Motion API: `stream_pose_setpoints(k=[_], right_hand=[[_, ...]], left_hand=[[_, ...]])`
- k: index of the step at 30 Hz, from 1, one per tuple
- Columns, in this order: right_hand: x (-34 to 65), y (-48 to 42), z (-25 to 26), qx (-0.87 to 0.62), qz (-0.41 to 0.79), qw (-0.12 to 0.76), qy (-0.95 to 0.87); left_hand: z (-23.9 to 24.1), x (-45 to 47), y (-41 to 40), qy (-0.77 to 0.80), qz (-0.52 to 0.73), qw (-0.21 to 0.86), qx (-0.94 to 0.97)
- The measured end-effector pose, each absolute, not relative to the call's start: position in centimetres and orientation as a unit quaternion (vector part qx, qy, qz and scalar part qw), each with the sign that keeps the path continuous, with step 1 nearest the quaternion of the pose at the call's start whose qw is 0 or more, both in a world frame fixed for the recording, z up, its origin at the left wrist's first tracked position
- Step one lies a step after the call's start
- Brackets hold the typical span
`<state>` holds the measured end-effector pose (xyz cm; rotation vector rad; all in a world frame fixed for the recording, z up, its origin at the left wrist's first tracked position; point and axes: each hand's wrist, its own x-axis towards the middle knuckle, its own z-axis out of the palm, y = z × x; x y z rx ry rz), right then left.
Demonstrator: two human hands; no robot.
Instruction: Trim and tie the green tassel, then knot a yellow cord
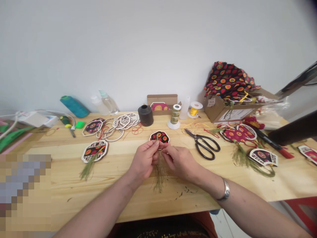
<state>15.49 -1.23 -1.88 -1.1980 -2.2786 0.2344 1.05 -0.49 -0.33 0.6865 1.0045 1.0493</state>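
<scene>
A small ornament (164, 136) with a pale rim and black floral fabric lies in front of me at mid-table. From its lower edge hangs an olive-green tassel (158, 181), its strands fanned toward me. My left hand (145, 158) pinches the upper part of the tassel between thumb and fingers, over the ornament's lower edge. Touching it from the right, my right hand (182, 162) is closed in a fingertip pinch; what lies between those fingertips is too small to make out. Black-handled scissors (204, 143) rest to the right of my right hand, blades pointing away to the left.
Finished-looking tasselled ornament (95, 152) and pale wooden frames (127, 121) lie left. Behind stand a black thread cone (145, 115), a green-gold spool (175, 115) and a yellow spool (195, 110). At right are a cardboard box (223, 110), more ornaments (237, 134) and a black post (292, 129).
</scene>
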Motion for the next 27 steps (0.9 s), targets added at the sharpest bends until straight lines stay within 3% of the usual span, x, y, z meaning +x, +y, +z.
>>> stream_pose_setpoints(k=[12,20,22,27], right_hand=[[15.5,-1.1,-2.0,-0.433,0.106,0.290,-0.847],[16.5,-0.6,0.1,-0.445,0.104,0.413,-0.788],[16.7,0.1,0.0,-0.469,0.167,0.443,-0.745],[16.8,1.3,-0.9,-0.456,0.483,0.428,-0.613]], left_hand=[[-0.1,1.1,-0.7,0.461,0.460,0.693,0.308],[0.0,1.2,-0.6,0.476,0.482,0.660,0.327],[-0.1,1.2,-0.6,0.476,0.481,0.652,0.342],[-0.2,1.4,-0.8,0.461,0.451,0.661,0.383]])
